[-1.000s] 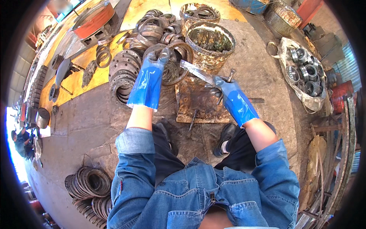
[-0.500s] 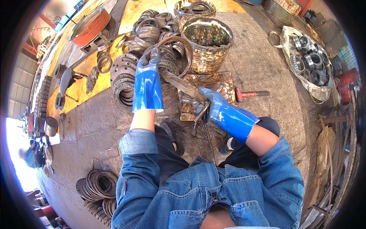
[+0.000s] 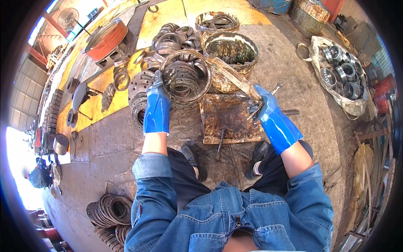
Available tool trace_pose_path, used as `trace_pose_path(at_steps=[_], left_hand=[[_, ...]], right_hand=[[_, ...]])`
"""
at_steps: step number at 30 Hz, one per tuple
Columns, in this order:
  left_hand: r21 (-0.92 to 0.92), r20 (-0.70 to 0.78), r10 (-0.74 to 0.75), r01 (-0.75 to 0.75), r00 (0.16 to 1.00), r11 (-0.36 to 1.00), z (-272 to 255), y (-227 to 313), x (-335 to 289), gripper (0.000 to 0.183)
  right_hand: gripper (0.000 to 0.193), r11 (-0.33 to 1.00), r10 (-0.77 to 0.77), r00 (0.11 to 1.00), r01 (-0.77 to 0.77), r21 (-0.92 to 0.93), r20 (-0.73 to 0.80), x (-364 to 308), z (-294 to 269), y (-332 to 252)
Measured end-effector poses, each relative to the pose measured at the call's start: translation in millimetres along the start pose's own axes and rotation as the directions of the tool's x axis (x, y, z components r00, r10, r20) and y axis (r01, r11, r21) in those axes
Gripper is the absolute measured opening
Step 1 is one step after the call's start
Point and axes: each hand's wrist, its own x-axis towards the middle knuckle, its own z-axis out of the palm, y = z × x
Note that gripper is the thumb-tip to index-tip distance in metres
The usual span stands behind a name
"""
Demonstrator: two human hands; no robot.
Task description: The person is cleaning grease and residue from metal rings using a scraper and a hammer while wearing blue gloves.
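My left hand [image 3: 158,87], in a blue rubber glove, is closed on the left rim of a large metal ring [image 3: 208,82], held up over a pile of drilled metal flanges [image 3: 142,86]. My gloved right hand [image 3: 266,100] grips a flat, worn wooden stick [image 3: 231,74]. The stick slants up and left, its far end near the ring's right edge and in front of a grimy bucket [image 3: 232,46]. A thin rod with a knobbed end [image 3: 276,88] sticks out beside the right hand; whether that hand holds it too, I cannot tell.
A stained board [image 3: 231,119] lies before my feet, a metal bolt [image 3: 221,145] at its near edge. Behind stand a bucket of rings [image 3: 201,25] and heaped rings [image 3: 168,42]. A white sack of bearings [image 3: 317,52] lies right; more rings [image 3: 113,208] are stacked lower left.
The ring has come lower and turned its opening toward me. My right hand has moved right and up, and the stick's tip has swung from the ring's lower side to the bucket's front.
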Motion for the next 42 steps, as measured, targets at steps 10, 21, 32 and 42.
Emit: trace_pose_path(at_steps=[10,21,32,42], left_hand=[[-0.209,0.137,-0.221,0.246,0.966,0.946,-6,-17,11,0.033],[0.434,0.493,0.229,-0.465,0.839,0.771,14,23,-45,0.036],[0.362,0.208,0.026,-0.101,0.978,0.927,-9,21,-31,0.045],[0.173,0.231,-0.016,-0.025,0.973,0.985,2,22,-17,0.042]], right_hand=[[0.032,0.993,0.007,0.998,0.000,-0.114,0.066,2,-11,-12],[0.024,0.986,-0.055,0.998,0.053,-0.155,-0.009,-31,36,-5],[0.035,0.541,-0.335,0.942,0.202,-0.817,0.011,71,37,-20],[0.043,-0.771,-0.222,0.975,-0.173,-0.612,0.004,106,73,-29]])
